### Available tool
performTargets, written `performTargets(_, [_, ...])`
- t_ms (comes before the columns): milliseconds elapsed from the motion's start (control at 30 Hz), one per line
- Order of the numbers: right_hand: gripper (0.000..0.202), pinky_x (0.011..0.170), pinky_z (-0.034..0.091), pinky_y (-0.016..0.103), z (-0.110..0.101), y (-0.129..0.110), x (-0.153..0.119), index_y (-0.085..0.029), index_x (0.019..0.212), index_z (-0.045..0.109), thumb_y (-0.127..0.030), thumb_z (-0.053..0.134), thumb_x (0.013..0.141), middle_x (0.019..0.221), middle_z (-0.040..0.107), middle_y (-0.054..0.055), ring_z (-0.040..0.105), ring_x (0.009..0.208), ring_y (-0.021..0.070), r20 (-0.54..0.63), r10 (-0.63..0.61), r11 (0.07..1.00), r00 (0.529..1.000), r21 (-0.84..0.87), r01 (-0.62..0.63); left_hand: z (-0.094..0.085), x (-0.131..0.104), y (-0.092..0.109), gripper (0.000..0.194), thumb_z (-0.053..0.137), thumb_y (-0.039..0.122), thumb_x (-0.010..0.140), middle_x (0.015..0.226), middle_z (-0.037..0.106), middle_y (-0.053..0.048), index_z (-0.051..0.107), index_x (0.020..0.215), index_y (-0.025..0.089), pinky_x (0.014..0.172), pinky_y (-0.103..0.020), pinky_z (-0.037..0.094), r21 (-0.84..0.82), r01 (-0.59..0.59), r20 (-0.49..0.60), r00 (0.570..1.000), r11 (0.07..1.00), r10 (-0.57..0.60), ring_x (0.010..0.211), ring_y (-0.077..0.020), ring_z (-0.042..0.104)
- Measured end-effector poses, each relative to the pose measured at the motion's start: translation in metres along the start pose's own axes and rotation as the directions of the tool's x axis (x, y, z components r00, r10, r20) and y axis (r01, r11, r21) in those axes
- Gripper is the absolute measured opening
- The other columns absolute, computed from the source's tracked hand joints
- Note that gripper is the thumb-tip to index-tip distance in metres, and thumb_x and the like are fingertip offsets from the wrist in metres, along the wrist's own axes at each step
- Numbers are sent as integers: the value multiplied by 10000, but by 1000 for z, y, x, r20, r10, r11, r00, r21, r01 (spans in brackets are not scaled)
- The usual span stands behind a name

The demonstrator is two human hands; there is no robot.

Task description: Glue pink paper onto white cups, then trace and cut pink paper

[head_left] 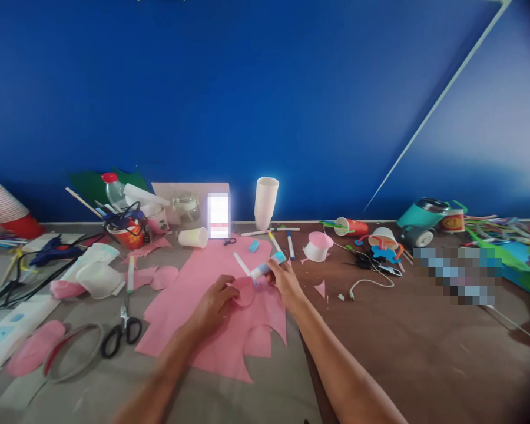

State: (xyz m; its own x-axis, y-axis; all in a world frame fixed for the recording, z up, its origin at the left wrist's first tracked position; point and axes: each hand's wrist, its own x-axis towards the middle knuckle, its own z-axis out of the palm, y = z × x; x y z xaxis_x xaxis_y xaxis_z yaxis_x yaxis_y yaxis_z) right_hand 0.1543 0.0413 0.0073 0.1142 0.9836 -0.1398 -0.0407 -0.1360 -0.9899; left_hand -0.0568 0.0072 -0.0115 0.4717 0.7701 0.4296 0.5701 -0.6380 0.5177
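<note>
Above a large pink paper sheet point(194, 300), my left hand point(218, 303) pinches the left edge of a small round pink piece point(245, 292). My right hand point(283, 280) is closed around a white and blue tube point(261, 271), tilted with its lower left end at the top edge of the round piece. Whether that end touches the piece is hard to tell. A white marker point(242, 263) lies just behind the tube. To the right of my right hand stands a white cup point(317, 249) topped with a pink disc.
Black-handled scissors point(122, 334) and a tape roll point(74, 353) lie at the left. Stacked white cups point(265, 203) and a bright phone point(218, 215) stand at the back. A teal tumbler point(421, 215) lies back right, beyond a white cable point(371, 284).
</note>
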Motion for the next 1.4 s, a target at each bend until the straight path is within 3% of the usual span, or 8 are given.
performTargets(200, [233, 557, 383, 243, 2, -17, -21, -200, 671, 536, -381, 632, 781, 543, 562, -29, 494, 553, 127, 214, -219, 931, 952, -248, 270, 3, 2, -4, 323, 406, -46, 646, 937, 652, -63, 606, 745, 187, 787, -326, 499, 28, -43, -24, 999, 999, 43, 870, -191, 622])
performTargets(400, [137, 541, 349, 236, 6, -14, -31, -211, 721, 531, -288, 636, 765, 576, 562, -42, 476, 532, 121, 333, -268, 755, 904, -510, 412, 5, 5, -6, 327, 386, -39, 683, 890, 665, -70, 612, 761, 183, 755, -314, 493, 0, -36, -24, 999, 999, 36, 825, -185, 621])
performTargets(700, [245, 611, 454, 257, -4, -16, -27, -199, 672, 561, -362, 570, 854, 634, 654, 17, 601, 616, 155, 383, -362, 843, 850, -255, 474, 4, 6, -5, 285, 386, -24, 674, 741, 620, -45, 575, 741, 179, 654, -282, 452, 7, -39, -23, 999, 999, 39, 699, -171, 570])
performTargets(867, [77, 527, 358, 233, 7, -4, -28, -203, 781, 561, -258, 610, 802, 605, 613, -15, 530, 538, 133, 408, -322, 650, 854, -561, 513, 6, 5, -9, 290, 395, -22, 649, 772, 638, -52, 585, 737, 179, 698, -294, 476, -12, -30, -22, 999, 999, 30, 737, -176, 595])
performTargets(1067, [67, 582, 361, 253, 18, 1, -32, -214, 909, 584, -257, 586, 857, 706, 676, 24, 608, 633, 173, 499, -292, 449, 816, -682, 577, 7, 6, -8, 316, 393, -14, 697, 860, 667, -70, 622, 799, 178, 776, -331, 495, -35, 9, 31, 999, 999, -8, 840, -194, 618])
performTargets(1233, [86, 623, 353, 245, 14, -7, -34, -201, 919, 574, -257, 614, 868, 750, 677, 12, 616, 689, 167, 509, -228, 486, 830, -679, 550, 8, 3, -8, 375, 411, -28, 712, 970, 617, -72, 600, 955, 186, 838, -349, 509, -76, -3, -23, 1000, 997, 1, 939, -195, 595])
performTargets(1300, [96, 636, 361, 244, 10, -9, -32, -200, 910, 565, -231, 636, 852, 742, 661, 1, 606, 694, 165, 512, -196, 548, 836, -650, 527, 8, 1, -9, 423, 411, -33, 724, 1080, 552, -95, 572, 1049, 185, 878, -361, 514, -65, -22, -71, 997, 998, 17, 1022, -199, 569])
performTargets(1400, [71, 651, 377, 247, 4, -9, -26, -204, 862, 552, -192, 621, 847, 717, 637, -10, 587, 688, 161, 513, -148, 668, 845, -578, 468, 7, -2, -7, 390, 420, -31, 742, 1131, 462, -100, 571, 1030, 183, 804, -328, 533, -44, -8, -64, 998, 999, 5, 946, -173, 564])
